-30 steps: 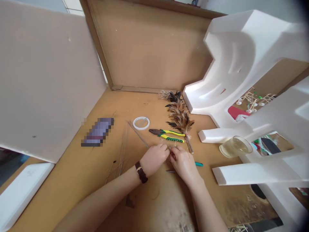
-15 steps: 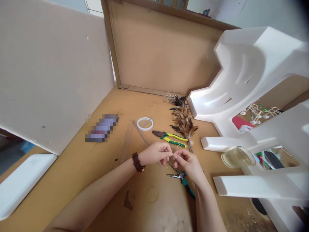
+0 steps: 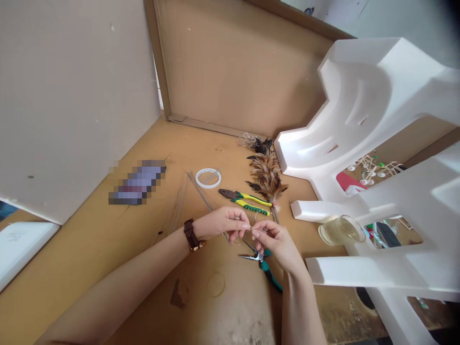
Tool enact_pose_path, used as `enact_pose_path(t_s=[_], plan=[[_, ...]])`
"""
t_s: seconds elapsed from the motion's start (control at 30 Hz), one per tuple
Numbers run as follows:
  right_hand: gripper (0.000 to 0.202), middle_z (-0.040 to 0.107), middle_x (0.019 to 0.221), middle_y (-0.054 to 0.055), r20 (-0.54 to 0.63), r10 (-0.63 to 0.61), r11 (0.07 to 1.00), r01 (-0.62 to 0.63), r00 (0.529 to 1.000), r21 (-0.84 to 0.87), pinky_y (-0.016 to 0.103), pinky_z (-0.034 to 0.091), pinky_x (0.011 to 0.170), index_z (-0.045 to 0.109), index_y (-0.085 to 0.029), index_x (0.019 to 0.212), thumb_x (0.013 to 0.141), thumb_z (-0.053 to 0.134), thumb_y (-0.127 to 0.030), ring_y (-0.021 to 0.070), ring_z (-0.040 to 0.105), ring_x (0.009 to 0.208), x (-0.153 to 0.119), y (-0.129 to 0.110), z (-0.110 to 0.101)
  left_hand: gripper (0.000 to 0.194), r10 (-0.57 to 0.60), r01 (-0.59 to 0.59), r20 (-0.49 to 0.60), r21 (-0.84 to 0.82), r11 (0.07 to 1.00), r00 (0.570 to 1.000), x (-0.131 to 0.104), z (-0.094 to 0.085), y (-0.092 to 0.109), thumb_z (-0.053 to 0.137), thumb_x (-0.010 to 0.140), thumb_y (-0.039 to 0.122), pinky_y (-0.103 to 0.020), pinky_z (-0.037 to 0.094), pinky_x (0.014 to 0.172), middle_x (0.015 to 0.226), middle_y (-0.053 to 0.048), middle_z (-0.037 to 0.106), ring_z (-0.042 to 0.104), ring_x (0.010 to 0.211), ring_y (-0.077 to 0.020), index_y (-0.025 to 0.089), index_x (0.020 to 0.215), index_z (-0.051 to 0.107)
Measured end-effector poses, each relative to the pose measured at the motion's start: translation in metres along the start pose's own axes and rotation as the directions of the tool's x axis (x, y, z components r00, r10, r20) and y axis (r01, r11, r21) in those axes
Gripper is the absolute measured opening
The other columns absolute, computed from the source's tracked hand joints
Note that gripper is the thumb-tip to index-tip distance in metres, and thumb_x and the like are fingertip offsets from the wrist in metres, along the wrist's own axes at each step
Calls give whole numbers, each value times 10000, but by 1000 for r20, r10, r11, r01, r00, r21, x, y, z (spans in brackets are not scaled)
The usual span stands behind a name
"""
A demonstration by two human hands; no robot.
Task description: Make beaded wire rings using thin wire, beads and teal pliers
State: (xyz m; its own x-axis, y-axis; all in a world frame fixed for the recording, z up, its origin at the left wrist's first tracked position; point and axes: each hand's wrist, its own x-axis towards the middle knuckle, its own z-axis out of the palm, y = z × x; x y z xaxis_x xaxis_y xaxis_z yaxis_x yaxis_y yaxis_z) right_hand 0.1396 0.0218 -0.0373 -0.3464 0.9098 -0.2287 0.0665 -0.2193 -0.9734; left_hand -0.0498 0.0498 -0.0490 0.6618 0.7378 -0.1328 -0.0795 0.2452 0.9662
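My left hand [image 3: 233, 224], with a brown watch [image 3: 191, 235] on its wrist, pinches a thin wire [image 3: 250, 228] between thumb and forefinger. Fingertips of my right hand [image 3: 275, 239] close on the same wire from the other side, and a fine curved strand shows just above them. Behind my hands lie combination pliers [image 3: 247, 201] with yellow and green grips. Needle-nose pliers [image 3: 264, 265] with teal handles rest partly beneath my right hand. Several straight wires [image 3: 179, 201] are spread on the table left of my hands.
A roll of white tape [image 3: 198, 184] and a brown feather bundle [image 3: 266, 173] lie farther back. On the right stand a white moulded plastic piece [image 3: 338, 271] and a glass cup [image 3: 336, 231]. A blurred-out flat object [image 3: 138, 182] lies left. Cardboard [image 3: 237, 72] walls the rear.
The view has shifted, so the table and its things sit slightly farther left and up. Both hands keep their pinch on the wire, fingertips close together.
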Motion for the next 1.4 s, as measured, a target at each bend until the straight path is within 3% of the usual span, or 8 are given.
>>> enact_pose_path(t_s=[0.3, 0.57, 0.87, 1.07, 1.2, 1.3, 1.4], plan=[[231, 603, 574, -23, 25, -12, 1000, 12, 1000, 4, 216, 478, 494, 589, -170, 767, 695, 685, -367, 99, 577, 488, -2, -3, 0, 218, 32, -36, -88, -49, 998, 996, 3, 3, -5, 620, 748, 330, -170, 429, 428, 593, 30, 565, 490, 411, -43, 123, 750, 552], [235, 609, 584, -16, -40, -7, 1000, 8, 999, 22, 219, 486, 502, 611, -166, 766, 661, 709, -351, 97, 571, 503, 2, 3, -3, 235, 42, -41, -91, 22, 999, 995, 2, -2, -2, 577, 779, 352, -179, 448, 491, 682, -5, 607, 536, 485, -56, 118, 789, 599], [298, 602, 692, -39, -10, -47, 996, 48, 999, 70, 231, 482, 542, 547, -200, 843, 634, 725, -317, 92, 588, 541, 3, 1, 3, 268, 87, -54, -174, 183, 982, 981, 2, 11, -3, 629, 714, 374, -177, 430, 430, 640, 3, 564, 471, 512, -71, 109, 755, 634], [251, 606, 628, -19, -120, -51, 998, 46, 991, -42, 234, 483, 537, 560, -181, 783, 674, 673, -377, 104, 586, 536, -12, -7, 11, 267, 99, -69, -152, 191, 979, 983, 0, 11, -2, 631, 710, 380, -180, 461, 442, 706, -9, 583, 502, 554, -83, 125, 789, 632], [257, 613, 722, 6, -230, -102, 980, 58, 968, -190, 267, 489, 532, 551, -187, 826, 717, 614, -410, 127, 597, 550, -28, -11, -2, 276, 107, -72, -169, 199, 977, 980, -4, 13, 4, 602, 737, 394, -178, 455, 427, 638, 19, 532, 472, 465, -55, 129, 802, 643], [241, 630, 763, 41, -270, -165, 879, 17, 949, -477, 317, 502, 597, 572, -186, 885, 786, 529, -401, 170, 618, 634, -44, -12, -18, 314, 122, -91, -159, 186, 978, 980, -8, 15, 10, 557, 770, 410, -189, 466, 437, 618, 32, 489, 452, 439, -45, 127, 864, 657], [306, 630, 1008, 101, -121, -214, 575, 24, 969, -818, 396, 468, 807, 589, -190, 1030, 758, 567, -330, 240, 589, 934, -58, -7, -30, 328, 119, -92, -140, 189, 978, 983, -10, 15, 14, 539, 783, 410, -176, 444, 421, 595, 39, 463, 431, 423, -38, 119, 868, 662]])
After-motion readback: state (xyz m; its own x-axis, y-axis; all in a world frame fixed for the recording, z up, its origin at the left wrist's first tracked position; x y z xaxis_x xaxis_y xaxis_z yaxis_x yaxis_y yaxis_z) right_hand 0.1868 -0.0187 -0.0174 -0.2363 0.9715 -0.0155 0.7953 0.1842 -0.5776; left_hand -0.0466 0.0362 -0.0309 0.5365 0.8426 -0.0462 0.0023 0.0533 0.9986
